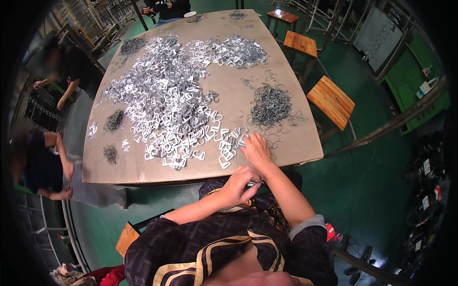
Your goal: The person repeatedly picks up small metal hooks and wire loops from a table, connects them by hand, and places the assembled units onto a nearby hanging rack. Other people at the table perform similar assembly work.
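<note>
My left hand (pixel 237 187) is closed in front of the table's near edge, with a few small silvery metal pieces (pixel 256 183) showing at its fingers. Their exact shape is partly hidden. Over the table's near right part, my right hand (pixel 256 151) reaches down with its fingers bent. Its fingertips meet a loose group of flat metal hooks (pixel 228 150), and what they grip is hidden. A large heap of the same bright hooks (pixel 164 90) spreads leftward and away. Beyond my right hand lies a pile of thin dark wire clips (pixel 271 105).
The brown-topped table (pixel 229 102) also carries smaller wire clip piles (pixel 114 120) at the left and a paper bowl (pixel 191 17) at the far end. Wooden stools (pixel 331 101) line the right side. Two people stand at the left; another person (pixel 169 8) is at the far end.
</note>
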Demonstrator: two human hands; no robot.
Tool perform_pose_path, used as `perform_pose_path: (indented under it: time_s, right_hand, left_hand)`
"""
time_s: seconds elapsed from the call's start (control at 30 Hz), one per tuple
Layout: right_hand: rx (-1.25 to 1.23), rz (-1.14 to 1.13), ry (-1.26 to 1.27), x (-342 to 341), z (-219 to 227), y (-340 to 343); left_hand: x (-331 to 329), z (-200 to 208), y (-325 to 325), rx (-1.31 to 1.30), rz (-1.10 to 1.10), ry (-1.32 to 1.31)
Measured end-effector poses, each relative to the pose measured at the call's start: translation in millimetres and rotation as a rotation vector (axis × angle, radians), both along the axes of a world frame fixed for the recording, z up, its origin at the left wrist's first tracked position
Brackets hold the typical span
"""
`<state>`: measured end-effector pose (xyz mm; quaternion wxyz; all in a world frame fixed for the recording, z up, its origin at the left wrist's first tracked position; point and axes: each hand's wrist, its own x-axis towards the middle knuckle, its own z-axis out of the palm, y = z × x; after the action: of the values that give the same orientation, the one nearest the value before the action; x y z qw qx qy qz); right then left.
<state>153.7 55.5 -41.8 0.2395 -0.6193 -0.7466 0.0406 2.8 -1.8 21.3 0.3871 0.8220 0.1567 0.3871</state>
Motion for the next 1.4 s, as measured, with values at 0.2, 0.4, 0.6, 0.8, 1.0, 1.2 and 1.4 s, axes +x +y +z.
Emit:
perform_pose_path:
  time_s: [0.2, 0.4, 0.6, 0.8, 1.0, 1.2, 1.4]
  right_hand:
    - [0.189, 0.139, -0.021, 5.3, -15.4, 15.9]
    - [0.339, 0.194, -0.335, 3.4, -22.8, 14.3]
    - [0.255, -0.099, 0.001, 22.7, -6.0, 9.7]
    - [-0.100, -0.146, 1.066, 39.9, 33.5, -35.9]
    - [-0.004, -0.173, 0.936, 34.8, 61.8, -92.9]
    - [0.141, -0.184, 0.739, 31.0, 71.2, -113.6]
    - [0.202, -0.261, 0.784, 33.9, 66.4, -124.6]
  left_hand:
    - [-2.5, -5.7, -2.0, -0.009, 0.027, -0.009]
    - [-1.0, -7.7, -2.4, -0.048, 0.037, -0.009]
    - [2.7, -7.8, -3.3, -0.089, 0.070, -0.009]
    - [13.5, -16.0, 5.1, -0.125, 0.196, -0.019]
    - [25.1, -15.6, 2.7, -0.099, 0.240, 0.011]
    - [31.0, -16.1, 0.3, -0.006, 0.213, 0.122]
    - [21.2, -1.6, 40.2, -0.131, -0.054, 0.249]
